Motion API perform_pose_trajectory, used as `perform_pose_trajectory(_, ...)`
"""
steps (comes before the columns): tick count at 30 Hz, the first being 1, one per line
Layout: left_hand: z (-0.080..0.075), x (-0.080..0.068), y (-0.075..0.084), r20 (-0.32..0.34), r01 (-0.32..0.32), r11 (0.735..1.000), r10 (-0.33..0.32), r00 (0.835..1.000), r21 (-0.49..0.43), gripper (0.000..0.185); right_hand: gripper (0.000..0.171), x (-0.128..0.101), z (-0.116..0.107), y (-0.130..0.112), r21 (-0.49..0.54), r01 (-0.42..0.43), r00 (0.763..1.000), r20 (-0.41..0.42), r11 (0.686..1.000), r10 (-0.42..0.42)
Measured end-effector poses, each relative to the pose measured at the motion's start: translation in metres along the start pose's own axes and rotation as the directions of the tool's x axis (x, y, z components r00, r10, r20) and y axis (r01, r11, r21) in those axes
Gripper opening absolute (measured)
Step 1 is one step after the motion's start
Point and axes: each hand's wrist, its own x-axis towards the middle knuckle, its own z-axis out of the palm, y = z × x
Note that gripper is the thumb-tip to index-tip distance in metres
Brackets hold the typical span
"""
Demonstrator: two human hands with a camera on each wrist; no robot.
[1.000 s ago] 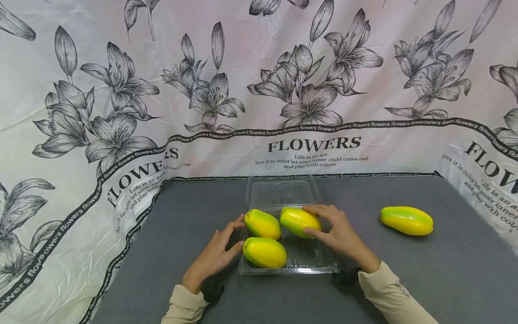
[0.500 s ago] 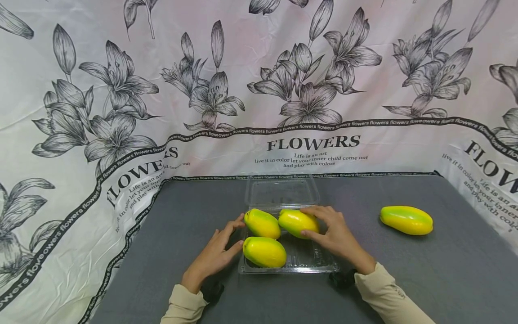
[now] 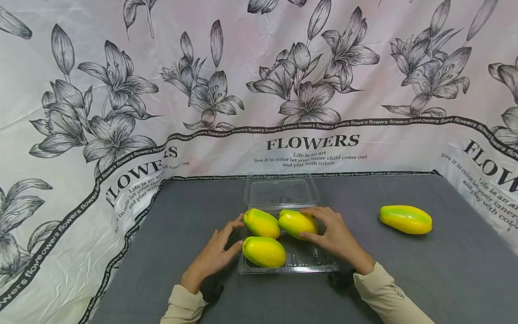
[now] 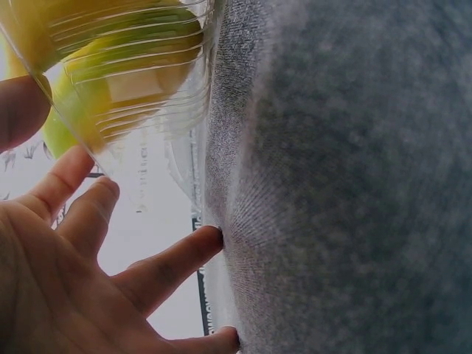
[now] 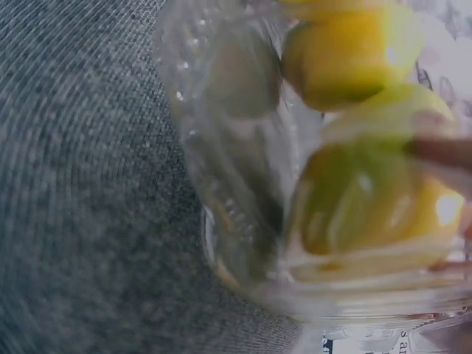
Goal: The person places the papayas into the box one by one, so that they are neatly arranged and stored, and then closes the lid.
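A clear plastic clamshell box (image 3: pixel 309 265) lies with its lid (image 3: pixel 281 192) folded back. Two yellow-green papayas, a rear one (image 3: pixel 262 223) and a front one (image 3: pixel 264 252), rest in its left half. My right hand (image 3: pixel 340 236) grips a third papaya (image 3: pixel 296 223) at the box's back right, thumb in front and fingers behind. The right wrist view shows this papaya (image 5: pixel 369 199) through the clear wall. My left hand (image 3: pixel 213 255) spreads beside the box's left edge. In the left wrist view, its thumb (image 4: pixel 22 110) and fingertips meet the box edge, while lower fingers touch the cloth.
Another papaya (image 3: pixel 406 220) lies on the grey tabletop (image 3: pixel 404 270) to the right of the box. A white curtain (image 3: pixel 226 157) printed with flowers and lettering stands behind and along the sides of the table.
My right hand has shifted slightly left with its papaya, bringing it up beside the rear left one. The left hand has stayed in place.
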Motion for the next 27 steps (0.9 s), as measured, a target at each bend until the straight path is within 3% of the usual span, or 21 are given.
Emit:
perform_pose_trajectory(19, 0.0006, 0.0015, -0.0010, -0.001, 0.014, 1.000, -0.014, 1.000, 0.006, 0.048, 0.067, 0.0002, -0.0006, 0.0020, -0.002, -0.032, 0.999, 0.043, 0.999, 0.032)
perform_pose_trajectory(27, 0.0012, 0.0031, -0.0001, -0.009, 0.009, 1.000, -0.009, 1.000, 0.003, 0.049, 0.062, 0.0036, -0.0052, 0.0062, 0.019, 0.030, 0.999, 0.040, 0.999, -0.031)
